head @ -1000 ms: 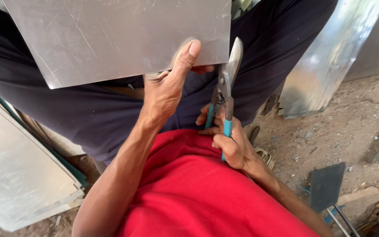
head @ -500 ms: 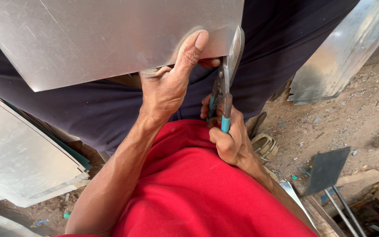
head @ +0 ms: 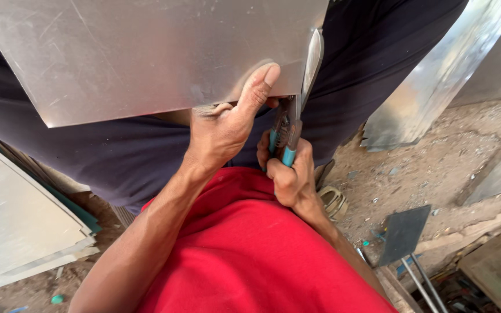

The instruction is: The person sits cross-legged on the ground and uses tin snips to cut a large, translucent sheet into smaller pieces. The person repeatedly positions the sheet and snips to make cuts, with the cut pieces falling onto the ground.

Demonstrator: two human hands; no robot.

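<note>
The tin snips (head: 294,110) run lengthwise straight up from the right hand (head: 290,173), which is clenched around their teal handles. Their blades meet the right edge of the metal sheet (head: 146,52). The left hand (head: 224,130) pinches that sheet's lower edge just beside them, thumb on top.

Metal sheet (head: 146,52): now lower and nearer in the head view, filling more of the upper frame.
Snips (head: 297,98): blade has run further up the sheet's right edge.
Left hand (head: 221,127): thumb pressed higher on the sheet's face.
Right hand (head: 288,174): closer under the sheet's edge, wrapped round the teal handles.
</note>
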